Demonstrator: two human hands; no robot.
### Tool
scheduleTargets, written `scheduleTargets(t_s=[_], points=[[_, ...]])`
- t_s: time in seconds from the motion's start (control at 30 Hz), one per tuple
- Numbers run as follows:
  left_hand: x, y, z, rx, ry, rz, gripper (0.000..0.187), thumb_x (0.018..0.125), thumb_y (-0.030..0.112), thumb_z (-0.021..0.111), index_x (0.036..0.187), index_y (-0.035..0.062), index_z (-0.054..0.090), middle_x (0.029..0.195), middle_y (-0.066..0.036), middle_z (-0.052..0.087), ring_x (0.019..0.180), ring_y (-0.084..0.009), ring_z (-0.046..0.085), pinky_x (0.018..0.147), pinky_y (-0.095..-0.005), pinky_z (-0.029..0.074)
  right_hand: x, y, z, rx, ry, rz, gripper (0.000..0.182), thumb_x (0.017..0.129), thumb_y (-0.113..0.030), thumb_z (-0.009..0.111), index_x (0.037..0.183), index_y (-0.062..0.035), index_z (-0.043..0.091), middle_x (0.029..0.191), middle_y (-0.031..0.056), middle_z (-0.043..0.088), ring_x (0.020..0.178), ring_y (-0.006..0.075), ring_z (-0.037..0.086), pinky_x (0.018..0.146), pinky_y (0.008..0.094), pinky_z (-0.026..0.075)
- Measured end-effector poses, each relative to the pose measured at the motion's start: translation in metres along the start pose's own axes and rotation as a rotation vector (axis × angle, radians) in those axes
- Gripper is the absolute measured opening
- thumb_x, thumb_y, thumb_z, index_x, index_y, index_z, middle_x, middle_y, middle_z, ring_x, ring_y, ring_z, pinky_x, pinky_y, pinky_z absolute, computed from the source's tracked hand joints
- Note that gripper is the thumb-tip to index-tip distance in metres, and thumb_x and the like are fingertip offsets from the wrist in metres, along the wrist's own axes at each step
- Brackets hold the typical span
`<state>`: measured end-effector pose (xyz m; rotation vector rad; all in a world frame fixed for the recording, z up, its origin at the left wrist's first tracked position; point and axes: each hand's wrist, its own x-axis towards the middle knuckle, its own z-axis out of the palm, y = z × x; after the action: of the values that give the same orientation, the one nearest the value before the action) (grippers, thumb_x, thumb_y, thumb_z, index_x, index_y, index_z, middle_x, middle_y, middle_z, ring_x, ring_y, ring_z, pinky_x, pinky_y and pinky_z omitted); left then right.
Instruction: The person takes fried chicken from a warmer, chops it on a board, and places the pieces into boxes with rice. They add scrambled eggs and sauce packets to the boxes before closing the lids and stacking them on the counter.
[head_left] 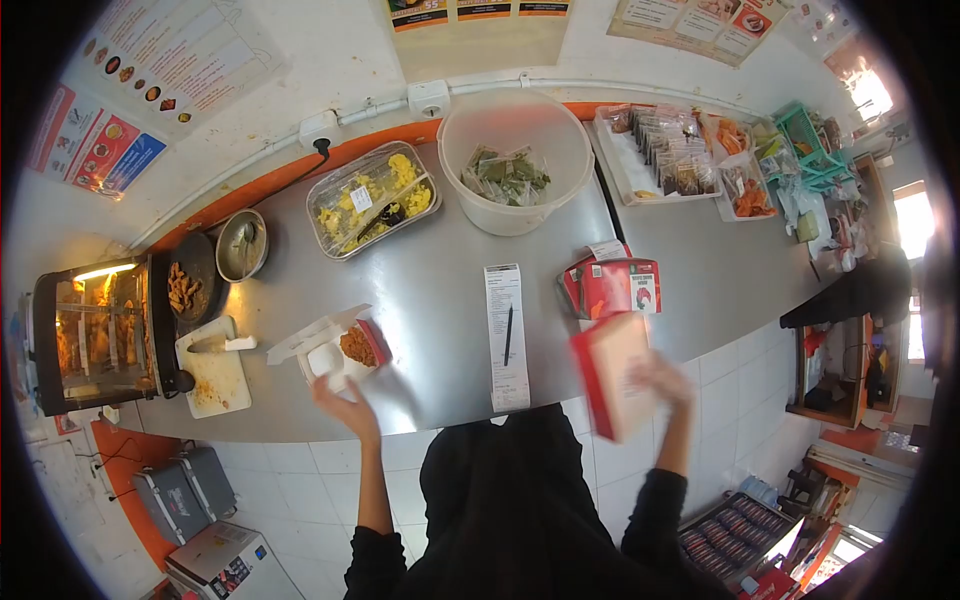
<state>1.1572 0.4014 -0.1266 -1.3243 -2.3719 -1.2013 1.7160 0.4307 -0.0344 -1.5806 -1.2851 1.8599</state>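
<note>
At the counter's front edge, my left hand [345, 405] grips the near side of an open takeaway box [318, 332]. Inside the box lie a piece of fried chicken [357, 346] and a white wrapped portion that looks like rice [325, 359]. My right hand [662, 382] is closed on a red and cream carton [618, 375], raised tilted over the counter edge and smeared by motion. Just behind that carton stand red takeaway boxes [605, 288] with a paper slip on top. Between my hands a long printed receipt [508, 385] lies flat, a black pen [508, 335] on it.
Along the back of the steel counter [440, 300] stand a covered tray of yellow food [375, 200], a white bucket of green packets [515, 175] and a tray of sachets [665, 155]. Leftward are a metal bowl [242, 245], a cutting board with a knife [215, 375] and a lit display warmer [100, 330].
</note>
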Motion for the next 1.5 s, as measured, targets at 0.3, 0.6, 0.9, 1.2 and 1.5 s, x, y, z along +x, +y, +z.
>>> scheduleTargets(t_s=[0.3,0.6,0.9,1.2,1.5], points=[[0.013,-0.175,0.036,0.049,-0.395,-0.248,0.035,0.101,0.017,0.045,0.126,-0.0075,0.052,0.111,-0.028,0.062,0.102,-0.0393,0.060,0.089,-0.0423,0.046,-0.036,0.112,-0.168,-0.094,0.919,0.471,0.072,0.087,-0.058,0.061,0.128,0.0014,0.057,0.115,0.0180,0.065,0.101,0.0294,0.065,0.088,0.0404,0.050],[-0.023,-0.031,0.083,-0.080,-0.505,-0.295,0.030,0.100,0.012,0.043,0.121,-0.0053,0.056,0.107,-0.028,0.063,0.097,-0.0400,0.062,0.085,-0.0426,0.048,0.130,-0.102,-0.127,-0.745,1.510,-0.215,0.022,0.085,-0.009,0.061,0.106,-0.0040,0.068,0.105,0.0149,0.067,0.100,0.0303,0.063,0.089,0.0385,0.050],[-0.038,0.029,0.108,-0.340,-0.675,-0.458,0.038,0.104,0.021,0.039,0.127,-0.0059,0.052,0.111,-0.023,0.063,0.104,-0.0321,0.061,0.091,-0.0387,0.046,0.395,-0.234,0.050,-1.279,-0.083,-0.322,0.054,0.074,-0.020,0.074,0.125,-0.0174,0.057,0.111,0.0180,0.063,0.107,0.0348,0.061,0.092,0.0440,0.048],[-0.039,0.015,0.092,-0.560,-0.685,-0.491,0.038,0.105,0.023,0.038,0.132,-0.0025,0.047,0.128,-0.018,0.053,0.118,-0.0270,0.053,0.101,-0.0373,0.040,0.509,-0.150,0.029,-1.647,-0.091,-0.134,0.061,0.062,-0.014,0.081,0.119,-0.0122,0.060,0.104,0.0172,0.066,0.100,0.0348,0.065,0.087,0.0403,0.053],[-0.010,-0.019,0.076,-0.577,-0.638,-0.488,0.032,0.104,0.022,0.042,0.126,0.0013,0.052,0.124,-0.013,0.053,0.105,-0.0212,0.059,0.092,-0.0339,0.047,0.411,-0.236,0.001,-0.808,-0.081,-0.200,0.026,0.067,-0.022,0.076,0.087,-0.0067,0.070,0.091,0.0122,0.070,0.077,0.0261,0.067,0.074,0.0385,0.055]])
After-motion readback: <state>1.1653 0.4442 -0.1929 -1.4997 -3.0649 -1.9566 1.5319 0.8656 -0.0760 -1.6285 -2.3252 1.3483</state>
